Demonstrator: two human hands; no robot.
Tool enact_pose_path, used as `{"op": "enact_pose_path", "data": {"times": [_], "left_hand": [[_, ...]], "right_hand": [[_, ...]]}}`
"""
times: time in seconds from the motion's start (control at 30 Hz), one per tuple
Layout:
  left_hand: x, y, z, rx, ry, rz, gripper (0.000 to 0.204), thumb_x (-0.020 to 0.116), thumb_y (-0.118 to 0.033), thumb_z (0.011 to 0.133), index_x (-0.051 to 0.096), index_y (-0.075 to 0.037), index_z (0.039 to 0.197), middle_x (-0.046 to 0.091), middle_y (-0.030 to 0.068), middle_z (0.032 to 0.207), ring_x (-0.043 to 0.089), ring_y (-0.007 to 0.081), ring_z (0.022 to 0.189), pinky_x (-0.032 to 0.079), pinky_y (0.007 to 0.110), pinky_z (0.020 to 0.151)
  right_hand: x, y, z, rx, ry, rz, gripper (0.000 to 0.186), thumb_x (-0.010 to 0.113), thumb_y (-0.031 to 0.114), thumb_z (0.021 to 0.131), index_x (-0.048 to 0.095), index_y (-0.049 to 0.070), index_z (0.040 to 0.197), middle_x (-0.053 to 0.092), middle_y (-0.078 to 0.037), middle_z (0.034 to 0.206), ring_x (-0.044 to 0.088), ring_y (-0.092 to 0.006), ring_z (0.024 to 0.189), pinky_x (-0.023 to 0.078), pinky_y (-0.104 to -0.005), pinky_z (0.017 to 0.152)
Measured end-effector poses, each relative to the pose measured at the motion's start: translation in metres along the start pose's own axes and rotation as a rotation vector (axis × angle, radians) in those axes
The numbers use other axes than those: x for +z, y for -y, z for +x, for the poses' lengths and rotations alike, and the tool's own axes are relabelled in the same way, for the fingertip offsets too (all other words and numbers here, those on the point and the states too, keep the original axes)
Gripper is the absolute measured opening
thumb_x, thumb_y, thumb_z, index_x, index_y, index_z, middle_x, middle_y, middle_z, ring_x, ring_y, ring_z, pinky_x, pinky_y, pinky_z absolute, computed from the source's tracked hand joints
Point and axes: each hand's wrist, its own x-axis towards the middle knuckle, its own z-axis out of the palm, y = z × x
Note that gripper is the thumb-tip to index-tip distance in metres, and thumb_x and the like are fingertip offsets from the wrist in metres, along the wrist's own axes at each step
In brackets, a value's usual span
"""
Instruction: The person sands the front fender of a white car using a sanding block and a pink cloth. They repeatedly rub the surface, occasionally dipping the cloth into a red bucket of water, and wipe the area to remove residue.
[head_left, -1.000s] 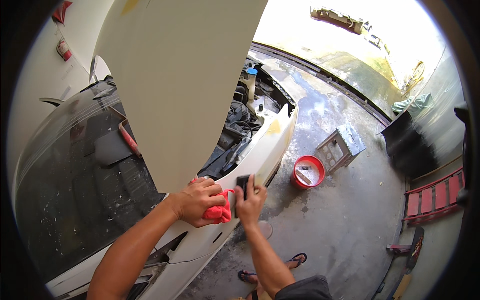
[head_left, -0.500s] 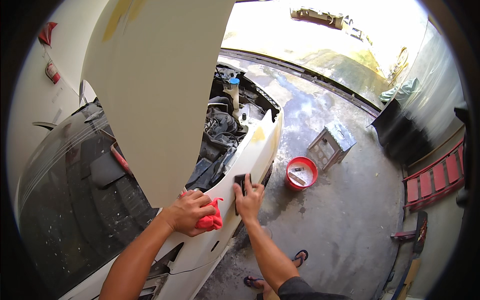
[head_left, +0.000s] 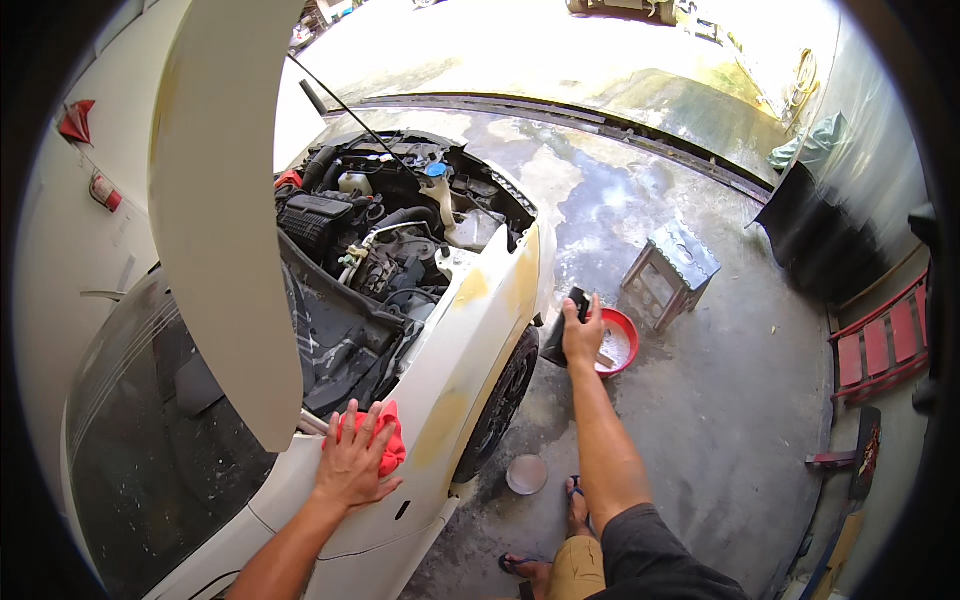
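Note:
My left hand (head_left: pixel 348 468) lies with its fingers spread over a red cloth (head_left: pixel 393 440), pressing it against the top of the white car fender (head_left: pixel 365 520). Yellowish filler patches (head_left: pixel 440 428) show on the fender near the cloth. In my right hand (head_left: pixel 584 340) is a black sanding block (head_left: pixel 554 346), held clear of the car, out beyond the front wheel (head_left: pixel 500 400). From my viewpoint it overlaps the red bucket (head_left: pixel 633 345) on the floor, which holds whitish liquid and a bar-shaped piece. The raised hood (head_left: pixel 220 250) stands left of the open engine bay (head_left: pixel 400 270).
A grey-topped step stool (head_left: pixel 685 255) stands just behind the bucket. On the concrete near my feet sits a round pale disc or dish (head_left: pixel 526 475). A red rack (head_left: pixel 880 340) leans along the right wall. A fire extinguisher (head_left: pixel 104 192) hangs on the left wall.
My right hand has lifted the sanding block off the fender and moved it right toward the bucket. My left hand has shifted left and flattened from a grip into spread fingers on the cloth.

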Motion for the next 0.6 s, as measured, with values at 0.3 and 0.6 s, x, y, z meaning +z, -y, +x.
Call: {"op": "enact_pose_path", "data": {"times": [0.3, 0.6], "left_hand": [[0.07, -0.098, 0.306, -0.485, -0.293, -0.026, 0.097, 0.076, -0.046, 0.087, 0.035, -0.007, 0.165, 0.025, 0.0271, 0.172, 0.018, 0.0568, 0.157, 0.014, 0.069, 0.126], [0.059, -0.254, 0.495, -0.374, -0.347, -0.939, 0.03, 0.076, -0.023, 0.085, 0.071, -0.003, 0.107, 0.068, 0.0217, 0.113, 0.065, 0.0405, 0.107, 0.053, 0.048, 0.098]], "right_hand": [[-0.452, -0.21, -0.026, 0.358, 0.154, -0.812, 0.071, 0.082, 0.029, 0.086, 0.057, 0.012, 0.149, 0.061, -0.022, 0.125, 0.063, -0.0408, 0.116, 0.051, -0.0489, 0.102], [-0.595, -0.183, -0.069, 1.08, -0.179, 0.405, 0.071, 0.071, 0.05, 0.094, 0.055, 0.007, 0.148, 0.058, -0.018, 0.15, 0.057, -0.0366, 0.137, 0.043, -0.0661, 0.111]]}}
